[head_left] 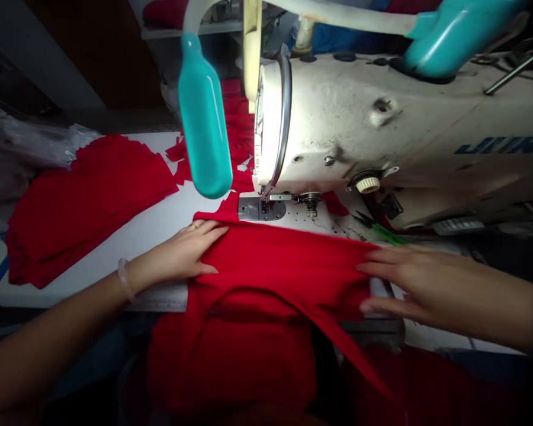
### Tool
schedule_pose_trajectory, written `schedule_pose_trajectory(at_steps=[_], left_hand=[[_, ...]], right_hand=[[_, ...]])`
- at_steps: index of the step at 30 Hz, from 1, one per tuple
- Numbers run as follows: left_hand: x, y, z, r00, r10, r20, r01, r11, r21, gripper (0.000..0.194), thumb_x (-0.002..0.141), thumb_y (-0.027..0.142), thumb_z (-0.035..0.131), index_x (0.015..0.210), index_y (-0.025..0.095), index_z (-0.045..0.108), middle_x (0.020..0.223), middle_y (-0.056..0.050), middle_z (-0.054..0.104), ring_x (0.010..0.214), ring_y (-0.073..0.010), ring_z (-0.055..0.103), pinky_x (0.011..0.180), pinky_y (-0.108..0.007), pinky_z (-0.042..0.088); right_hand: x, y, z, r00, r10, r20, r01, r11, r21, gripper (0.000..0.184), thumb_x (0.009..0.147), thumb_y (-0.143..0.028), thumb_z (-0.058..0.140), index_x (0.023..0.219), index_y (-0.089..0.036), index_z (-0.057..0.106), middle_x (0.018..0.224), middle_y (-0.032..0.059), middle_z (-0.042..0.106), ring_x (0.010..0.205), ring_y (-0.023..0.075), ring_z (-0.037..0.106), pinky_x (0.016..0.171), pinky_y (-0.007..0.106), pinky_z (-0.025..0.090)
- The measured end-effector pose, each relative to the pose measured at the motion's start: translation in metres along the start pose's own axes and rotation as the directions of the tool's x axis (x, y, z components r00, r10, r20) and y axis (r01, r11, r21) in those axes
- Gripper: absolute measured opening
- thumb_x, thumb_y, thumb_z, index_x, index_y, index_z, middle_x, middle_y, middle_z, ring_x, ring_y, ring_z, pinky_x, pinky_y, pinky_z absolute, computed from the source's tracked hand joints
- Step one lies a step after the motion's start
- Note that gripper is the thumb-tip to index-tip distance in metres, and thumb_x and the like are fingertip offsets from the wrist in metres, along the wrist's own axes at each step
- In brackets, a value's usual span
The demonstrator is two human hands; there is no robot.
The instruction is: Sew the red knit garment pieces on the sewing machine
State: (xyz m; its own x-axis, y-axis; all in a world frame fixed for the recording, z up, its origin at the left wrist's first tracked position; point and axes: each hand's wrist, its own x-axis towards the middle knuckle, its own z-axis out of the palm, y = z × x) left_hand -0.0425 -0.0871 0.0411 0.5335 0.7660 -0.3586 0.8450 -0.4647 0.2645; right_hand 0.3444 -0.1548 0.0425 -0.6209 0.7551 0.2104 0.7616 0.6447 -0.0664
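Note:
A red fabric piece (pixel 284 260) lies across the white sewing table (pixel 133 236) in front of the needle area (pixel 262 207) of a cream sewing machine (pixel 382 130). My left hand (pixel 182 251) rests flat on the fabric's left edge, fingers stretched out; a ring and a bracelet show on it. My right hand (pixel 408 284) lies flat on the fabric's right end, fingers extended and slightly blurred. The cloth hangs off the table's front edge toward my lap.
A stack of red cut pieces (pixel 80 201) sits at the left of the table. More red scraps (pixel 237 127) lie behind the machine head. A teal lamp or bottle (pixel 204 127) hangs above the table. Green-handled snips (pixel 382 231) lie under the machine arm.

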Motion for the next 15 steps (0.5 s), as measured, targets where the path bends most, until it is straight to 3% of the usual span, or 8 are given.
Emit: schedule_pose_trajectory(at_steps=[1, 3, 4, 7, 9, 12, 15], left_hand=[[0.007, 0.007, -0.002, 0.999, 0.001, -0.032, 0.0, 1.0, 0.011, 0.082, 0.082, 0.054, 0.067, 0.15, 0.023, 0.034, 0.147, -0.015, 0.043, 0.13, -0.0348, 0.045, 0.108, -0.043, 0.037], [0.021, 0.022, -0.002, 0.996, 0.028, -0.086, -0.026, 0.999, 0.025, 0.082, 0.081, 0.059, 0.067, 0.148, 0.022, 0.038, 0.141, -0.016, 0.048, 0.124, -0.0344, 0.05, 0.104, -0.043, 0.04], [0.027, 0.028, -0.001, 0.995, 0.042, -0.095, -0.039, 0.999, 0.029, 0.085, 0.079, 0.062, 0.067, 0.148, 0.021, 0.038, 0.139, -0.017, 0.048, 0.122, -0.035, 0.05, 0.102, -0.044, 0.041], [0.032, 0.032, 0.002, 1.0, -0.011, -0.017, 0.012, 0.998, 0.061, 0.102, 0.071, 0.062, 0.074, 0.153, 0.022, 0.03, 0.149, -0.02, 0.034, 0.129, -0.0415, 0.04, 0.101, -0.05, 0.041], [0.027, 0.028, 0.0, 0.992, -0.105, 0.065, 0.097, 0.989, 0.116, 0.111, 0.067, 0.054, 0.08, 0.157, 0.026, 0.02, 0.158, -0.02, 0.021, 0.135, -0.0464, 0.031, 0.102, -0.056, 0.038], [0.02, 0.022, -0.008, 0.976, -0.146, 0.163, 0.108, 0.97, 0.22, 0.118, 0.064, 0.038, 0.083, 0.158, 0.029, 0.012, 0.162, -0.019, 0.013, 0.138, -0.0481, 0.026, 0.104, -0.06, 0.032], [0.022, 0.018, -0.017, 0.965, -0.155, 0.21, 0.085, 0.947, 0.308, 0.118, 0.062, 0.028, 0.082, 0.158, 0.028, 0.014, 0.163, -0.02, 0.013, 0.137, -0.0477, 0.029, 0.105, -0.063, 0.028]], right_hand=[[0.016, 0.006, 0.008, 0.985, -0.154, 0.078, 0.154, 0.988, -0.003, 0.051, 0.096, -0.061, 0.037, 0.102, -0.024, 0.073, 0.099, 0.0137, 0.07, 0.089, 0.0261, 0.064, 0.078, 0.045, 0.048], [0.046, 0.001, 0.023, 0.987, -0.146, 0.072, 0.146, 0.989, 0.002, 0.048, 0.095, -0.055, 0.046, 0.121, -0.019, 0.066, 0.118, 0.0162, 0.065, 0.103, 0.0317, 0.06, 0.083, 0.049, 0.048], [0.057, -0.007, 0.029, 0.987, -0.144, 0.067, 0.14, 0.989, 0.053, 0.048, 0.094, -0.055, 0.05, 0.121, -0.019, 0.065, 0.123, 0.0163, 0.063, 0.106, 0.0328, 0.059, 0.084, 0.05, 0.049], [0.066, -0.036, 0.042, 0.974, -0.2, 0.109, 0.157, 0.936, 0.314, 0.035, 0.093, -0.051, 0.055, 0.086, -0.022, 0.073, 0.118, 0.0102, 0.063, 0.11, 0.0285, 0.057, 0.088, 0.046, 0.05], [0.058, -0.043, 0.049, 0.977, -0.195, 0.085, 0.148, 0.911, 0.385, 0.037, 0.095, -0.038, 0.055, 0.065, -0.021, 0.069, 0.11, 0.0083, 0.063, 0.111, 0.026, 0.057, 0.092, 0.046, 0.048], [0.047, -0.033, 0.061, 0.99, -0.141, 0.004, 0.133, 0.94, 0.315, 0.031, 0.09, -0.019, 0.055, 0.06, -0.017, 0.063, 0.104, 0.0119, 0.059, 0.11, 0.028, 0.054, 0.094, 0.049, 0.047], [0.05, -0.018, 0.064, 0.985, -0.172, 0.001, 0.163, 0.934, 0.318, 0.018, 0.085, -0.013, 0.054, 0.07, -0.017, 0.062, 0.105, 0.0136, 0.057, 0.11, 0.0278, 0.052, 0.09, 0.044, 0.05]])
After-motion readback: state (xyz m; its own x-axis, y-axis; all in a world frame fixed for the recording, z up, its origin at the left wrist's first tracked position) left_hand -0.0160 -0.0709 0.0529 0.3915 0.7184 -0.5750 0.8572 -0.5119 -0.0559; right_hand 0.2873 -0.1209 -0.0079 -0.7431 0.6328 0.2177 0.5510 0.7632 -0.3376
